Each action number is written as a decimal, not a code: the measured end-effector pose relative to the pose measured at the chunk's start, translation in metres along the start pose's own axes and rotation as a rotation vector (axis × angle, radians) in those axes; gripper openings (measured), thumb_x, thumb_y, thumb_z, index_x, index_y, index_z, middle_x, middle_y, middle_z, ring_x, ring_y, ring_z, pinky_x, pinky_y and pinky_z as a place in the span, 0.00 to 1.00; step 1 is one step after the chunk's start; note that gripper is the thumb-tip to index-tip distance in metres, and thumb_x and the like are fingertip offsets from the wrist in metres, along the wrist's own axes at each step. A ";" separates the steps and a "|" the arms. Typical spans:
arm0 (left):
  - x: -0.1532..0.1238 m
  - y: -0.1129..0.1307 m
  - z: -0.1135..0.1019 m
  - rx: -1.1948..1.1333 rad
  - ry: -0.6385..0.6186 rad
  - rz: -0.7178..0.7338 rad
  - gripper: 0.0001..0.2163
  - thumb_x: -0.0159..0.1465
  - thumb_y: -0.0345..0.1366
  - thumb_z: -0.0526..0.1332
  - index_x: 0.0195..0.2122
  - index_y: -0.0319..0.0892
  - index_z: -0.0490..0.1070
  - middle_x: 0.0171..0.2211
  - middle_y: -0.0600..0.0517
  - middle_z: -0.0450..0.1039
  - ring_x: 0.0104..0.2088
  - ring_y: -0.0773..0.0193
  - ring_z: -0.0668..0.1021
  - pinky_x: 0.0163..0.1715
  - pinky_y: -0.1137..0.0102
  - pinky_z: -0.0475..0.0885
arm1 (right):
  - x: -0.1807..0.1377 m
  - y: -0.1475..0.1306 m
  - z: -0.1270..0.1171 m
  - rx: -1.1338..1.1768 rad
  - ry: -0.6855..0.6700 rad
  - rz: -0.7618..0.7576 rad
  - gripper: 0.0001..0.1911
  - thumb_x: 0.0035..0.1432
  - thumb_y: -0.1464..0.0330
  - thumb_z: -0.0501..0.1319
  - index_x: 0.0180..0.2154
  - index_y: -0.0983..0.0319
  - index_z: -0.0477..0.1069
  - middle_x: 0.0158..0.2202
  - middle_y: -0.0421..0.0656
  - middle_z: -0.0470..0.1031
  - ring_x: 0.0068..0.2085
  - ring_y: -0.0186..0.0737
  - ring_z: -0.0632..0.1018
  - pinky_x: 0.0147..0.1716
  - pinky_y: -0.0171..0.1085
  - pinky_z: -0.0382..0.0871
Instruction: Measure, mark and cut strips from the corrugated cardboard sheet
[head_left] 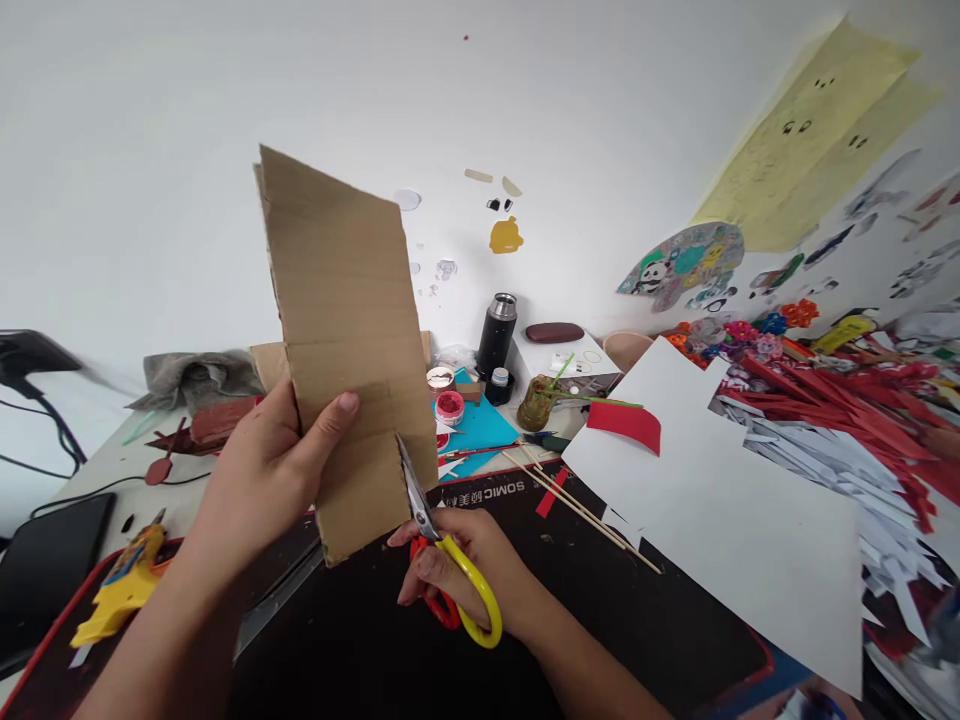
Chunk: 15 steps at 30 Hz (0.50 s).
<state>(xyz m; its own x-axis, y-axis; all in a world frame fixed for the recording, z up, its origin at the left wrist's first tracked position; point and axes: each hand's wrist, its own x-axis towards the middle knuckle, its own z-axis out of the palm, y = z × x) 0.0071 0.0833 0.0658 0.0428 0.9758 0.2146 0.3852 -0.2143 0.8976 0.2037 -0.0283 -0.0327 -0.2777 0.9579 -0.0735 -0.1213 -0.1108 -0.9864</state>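
My left hand (266, 480) grips a tall piece of brown corrugated cardboard (341, 330) by its left edge, thumb on the front, holding it upright above the desk. My right hand (469, 565) is closed in the yellow and red handles of a pair of scissors (435, 535). The scissor blades point up and are partway into the cardboard's lower edge, where a short cut shows.
A black desk mat (600, 600) lies under the hands. White paper sheets (720, 500) with a red scrap, wooden skewers (577, 505), a yellow glue gun (120, 590), a black flask (496, 335), paint pots and a heap of red and white paper strips (840, 420) crowd the desk.
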 end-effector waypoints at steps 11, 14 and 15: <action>-0.005 0.013 0.020 -0.261 -0.094 -0.170 0.35 0.52 0.67 0.76 0.50 0.45 0.80 0.45 0.44 0.88 0.44 0.45 0.88 0.32 0.64 0.84 | 0.006 0.000 0.004 0.106 0.073 0.016 0.36 0.60 0.34 0.69 0.39 0.62 0.75 0.30 0.43 0.81 0.22 0.34 0.78 0.19 0.30 0.66; -0.008 0.012 0.021 -0.386 -0.142 -0.231 0.33 0.54 0.63 0.77 0.52 0.46 0.79 0.44 0.45 0.88 0.38 0.47 0.88 0.28 0.65 0.83 | 0.004 0.000 0.006 0.083 0.115 -0.037 0.34 0.61 0.36 0.70 0.36 0.62 0.74 0.28 0.40 0.79 0.19 0.30 0.73 0.16 0.28 0.61; -0.008 0.012 0.021 -0.404 -0.153 -0.245 0.32 0.54 0.63 0.77 0.52 0.46 0.79 0.43 0.45 0.88 0.36 0.48 0.88 0.26 0.65 0.82 | 0.004 -0.001 0.006 0.076 0.119 -0.048 0.33 0.61 0.36 0.69 0.36 0.62 0.73 0.27 0.39 0.78 0.18 0.29 0.72 0.16 0.28 0.61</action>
<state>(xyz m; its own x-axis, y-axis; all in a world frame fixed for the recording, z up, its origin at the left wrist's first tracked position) 0.0308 0.0739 0.0668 0.1418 0.9884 -0.0536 0.0141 0.0521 0.9985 0.1971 -0.0263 -0.0314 -0.1553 0.9867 -0.0482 -0.2047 -0.0799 -0.9756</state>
